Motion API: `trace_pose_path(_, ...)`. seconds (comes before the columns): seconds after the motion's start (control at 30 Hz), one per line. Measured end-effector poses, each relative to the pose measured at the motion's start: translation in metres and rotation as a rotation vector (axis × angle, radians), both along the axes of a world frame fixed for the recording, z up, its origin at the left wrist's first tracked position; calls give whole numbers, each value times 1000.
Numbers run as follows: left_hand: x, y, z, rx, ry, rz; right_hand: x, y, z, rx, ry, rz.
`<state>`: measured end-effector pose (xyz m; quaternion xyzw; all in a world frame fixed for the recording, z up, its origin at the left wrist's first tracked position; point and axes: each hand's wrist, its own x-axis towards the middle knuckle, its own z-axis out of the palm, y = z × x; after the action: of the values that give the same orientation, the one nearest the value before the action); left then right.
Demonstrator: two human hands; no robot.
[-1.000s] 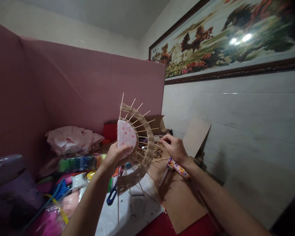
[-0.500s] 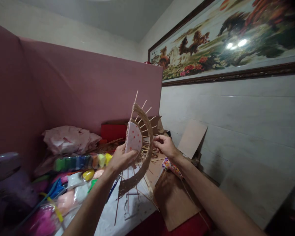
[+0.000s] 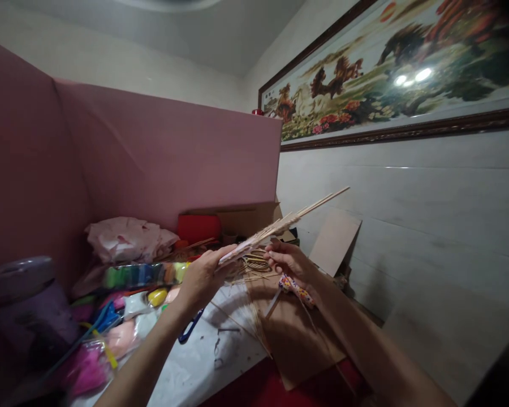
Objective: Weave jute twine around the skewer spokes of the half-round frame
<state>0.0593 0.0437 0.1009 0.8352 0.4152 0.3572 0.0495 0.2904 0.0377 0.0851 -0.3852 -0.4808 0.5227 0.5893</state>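
My left hand [image 3: 206,274] grips the woven fan-shaped piece [image 3: 258,237] by its flat spotted centre. That piece is seen nearly edge-on, its thin sticks pointing up to the right. Close below its right part is my right hand [image 3: 290,260], fingers curled near the thumb; whether something small is between them I cannot make out. Beneath that hand a flower-patterned cloth bundle [image 3: 296,289] lies on a brown board [image 3: 305,345]. Coiled cord [image 3: 257,261] shows between the hands, and loose thin sticks [image 3: 258,325] lie below.
Bagged coloured clay [image 3: 127,333] and a strip of colours [image 3: 142,275] cover the left side. Blue-handled scissors [image 3: 190,328] lie on white paper [image 3: 195,376]. A purple container [image 3: 29,305] stands far left. A pink partition [image 3: 173,152] rises behind; a pale board [image 3: 335,240] leans on the right wall.
The fan-shaped piece has turned from face-on and upright to nearly edge-on, its sticks now slanting up to the right. More of the blue scissors shows.
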Motion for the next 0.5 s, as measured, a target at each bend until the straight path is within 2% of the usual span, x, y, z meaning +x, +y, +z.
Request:
trace_pose_path(0.1,-2,0,-3,-4,-60,-10,-2,-10,-7,-52,50,46)
trace_pose_path(0.23,6,-13,0,2,-44,21,-5,-22,-8,-46,81,55)
trace_pose_path(0.4,15,-32,6,131,38,46,-5,-33,0,51,78,41)
trace_pose_path(0.5,17,-38,8,221,104,70,-1,-33,-2,66,47,5)
